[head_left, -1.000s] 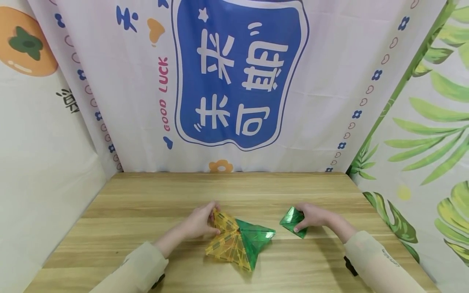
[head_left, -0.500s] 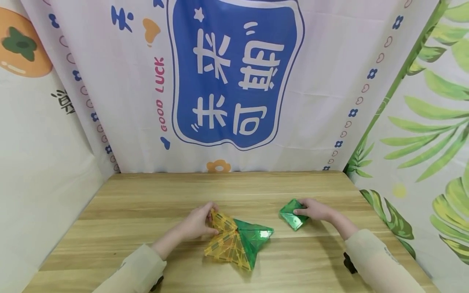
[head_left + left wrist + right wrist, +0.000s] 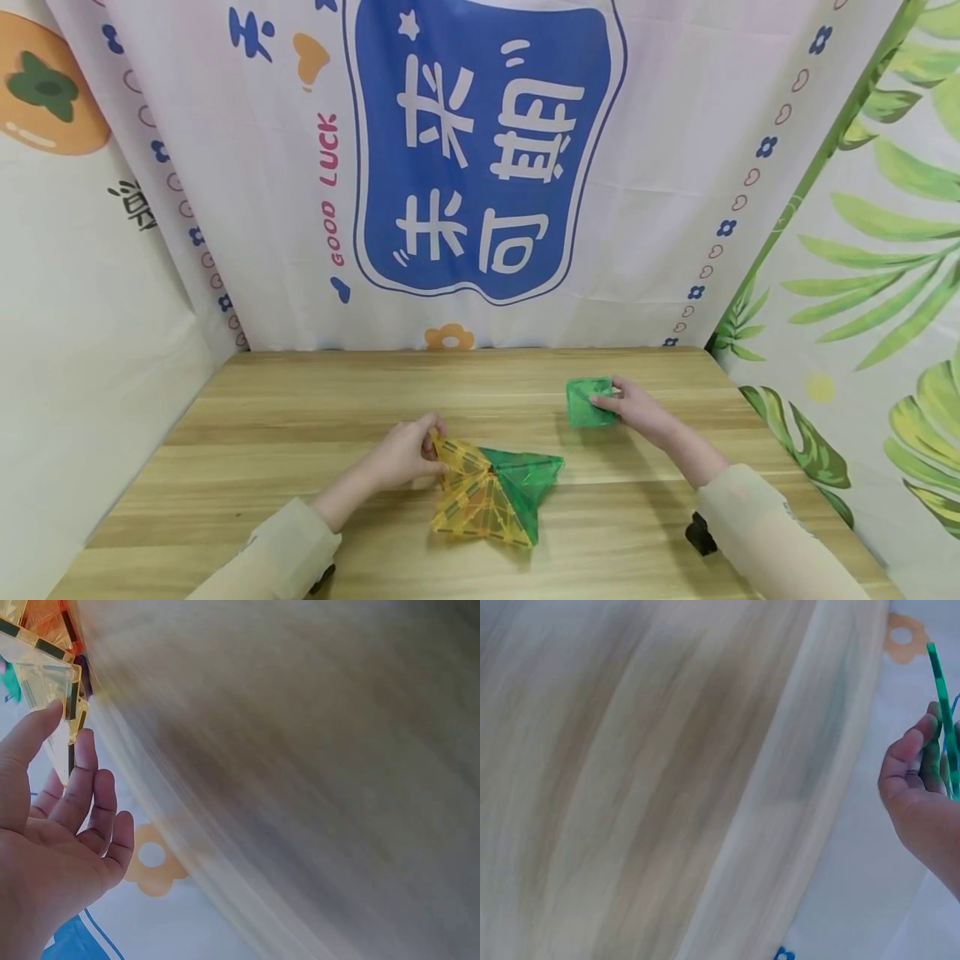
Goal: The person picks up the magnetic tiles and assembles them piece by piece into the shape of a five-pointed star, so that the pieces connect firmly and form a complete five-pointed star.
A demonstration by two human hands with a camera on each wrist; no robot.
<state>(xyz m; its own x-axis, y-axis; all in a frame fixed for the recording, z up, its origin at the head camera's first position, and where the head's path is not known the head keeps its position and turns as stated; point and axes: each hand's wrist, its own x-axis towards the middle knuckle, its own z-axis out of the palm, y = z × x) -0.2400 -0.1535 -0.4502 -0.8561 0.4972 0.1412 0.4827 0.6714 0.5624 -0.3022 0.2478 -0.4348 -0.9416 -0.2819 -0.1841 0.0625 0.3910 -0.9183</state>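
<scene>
Yellow and green translucent magnetic tiles are joined into one pointed, star-like build on the table, yellow on the left and green on the right. At its upper left corner, my left hand pinches a yellow tile between thumb and fingertips; the left wrist view shows the thumb on that tile. Farther back on the right, my right hand holds a green magnetic tile piece by its right side, raised off the tabletop. Only a thin green edge of it shows in the right wrist view.
The wooden table ends at a white printed cloth hanging behind it. Leaf-patterned cloth closes off the right side and another white cloth the left.
My right hand has lifted the green piece, carried it toward the back and turned it upright. The build has shifted slightly right and rotated a little. My left hand has kept its hold.
</scene>
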